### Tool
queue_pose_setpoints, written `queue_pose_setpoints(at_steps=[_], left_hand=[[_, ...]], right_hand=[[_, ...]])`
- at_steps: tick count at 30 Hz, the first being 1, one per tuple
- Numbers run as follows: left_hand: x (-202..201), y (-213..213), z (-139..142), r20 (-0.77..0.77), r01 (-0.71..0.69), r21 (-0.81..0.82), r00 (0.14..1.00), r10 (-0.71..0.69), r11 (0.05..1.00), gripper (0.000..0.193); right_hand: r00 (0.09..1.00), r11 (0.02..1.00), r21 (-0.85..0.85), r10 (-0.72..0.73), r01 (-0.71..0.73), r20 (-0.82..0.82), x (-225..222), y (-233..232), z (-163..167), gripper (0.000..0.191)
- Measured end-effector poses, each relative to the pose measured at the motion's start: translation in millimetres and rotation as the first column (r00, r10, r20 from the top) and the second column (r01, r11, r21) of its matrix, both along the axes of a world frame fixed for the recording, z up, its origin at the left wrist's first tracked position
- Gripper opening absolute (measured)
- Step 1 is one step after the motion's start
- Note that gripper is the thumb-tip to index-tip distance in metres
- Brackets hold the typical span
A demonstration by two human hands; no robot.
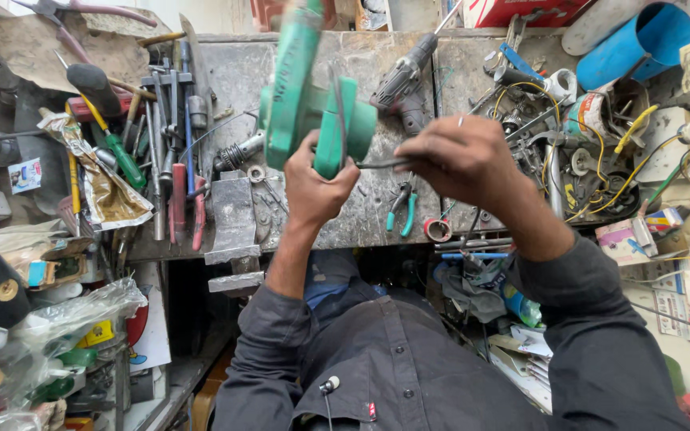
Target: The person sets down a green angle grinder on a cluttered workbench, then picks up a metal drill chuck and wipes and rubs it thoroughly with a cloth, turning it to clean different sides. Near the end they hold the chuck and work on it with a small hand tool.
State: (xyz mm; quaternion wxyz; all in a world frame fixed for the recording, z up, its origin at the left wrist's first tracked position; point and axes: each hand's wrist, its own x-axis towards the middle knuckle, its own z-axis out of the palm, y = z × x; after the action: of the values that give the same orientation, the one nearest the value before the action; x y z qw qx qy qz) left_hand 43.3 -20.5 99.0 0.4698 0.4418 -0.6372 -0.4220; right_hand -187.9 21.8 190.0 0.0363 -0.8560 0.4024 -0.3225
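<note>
Green power tool (307,104), blurred, is held above the table (361,215) by left hand (317,187), fingers closed round its handle. Right hand (461,160) fingers pinch its black cord (381,164). Crinkled gold wrapper (109,195) lies left of the tool, red carton (521,9) up-right

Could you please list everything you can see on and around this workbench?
green power tool: one, green, held up over the bench, blurred
black cord: one, black, between the two hands
drill: one, grey-black, lying on the bench behind the hands
pliers: one, teal handles, near the bench front edge
tape roll: one, red, at the front edge
screwdriver: one, green and yellow, left pile
blue pipe: one, blue, top right
left hand: one, grip on the tool
right hand: one, pinching the cord
</note>
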Motion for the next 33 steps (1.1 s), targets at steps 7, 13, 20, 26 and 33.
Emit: queue_pose_setpoints(at_steps=[7,13,20,26,33], left_hand=[[7,24,-2,-0.336,0.476,0.238,0.858,-0.388,0.847,0.044],[21,36,34,-0.703,0.657,0.339,0.652,-0.283,0.673,0.037],[10,30,73,-0.889,0.514,0.123,0.437,-0.136,0.849,0.041],[-6,8,63,-0.461,-0.002,-0.038,0.887,-0.015,0.999,0.03],[-13,5,30,-0.095,-0.011,0.048,0.995,0.016,0.999,0.029]], right_hand=[[0.9,0.904,0.428,-0.197,0.012,0.39,-35,-54,-44,0.032],[0.66,0.75,0.618,-0.343,-0.235,0.668,-64,-47,-118,0.044],[0.967,0.849,0.482,-0.253,0.216,0.013,-14,10,-147,0.025],[0.98,0.889,0.418,-0.136,0.185,-0.146,22,66,-81,0.041],[0.958,0.96,0.245,-0.062,0.133,-0.279,27,51,30,0.029]])
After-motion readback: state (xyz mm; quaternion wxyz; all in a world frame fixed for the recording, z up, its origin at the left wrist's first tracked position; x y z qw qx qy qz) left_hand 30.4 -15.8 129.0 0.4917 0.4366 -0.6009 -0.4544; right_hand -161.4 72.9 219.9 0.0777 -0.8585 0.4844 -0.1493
